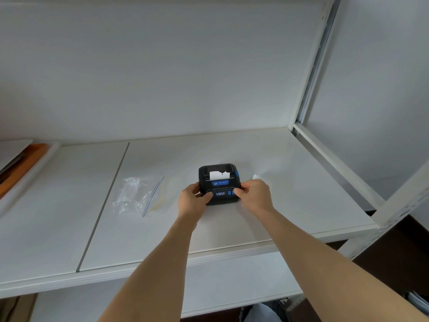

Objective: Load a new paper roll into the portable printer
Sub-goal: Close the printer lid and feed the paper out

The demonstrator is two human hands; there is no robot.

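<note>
I see the printer (218, 184) sitting on the white shelf (290, 205), right of the seam between its two panels, with a strip of white paper (219, 175) sticking out of its slot. My left hand (193, 199) grips its left side, thumb on the front panel; my right hand (254, 195) grips the right side the same way — both curled round the casing. A clear zip bag (139, 196) lies on the shelf to the left, apart from the printer. A small white scrap (256, 177) shows just behind my right hand.
</note>
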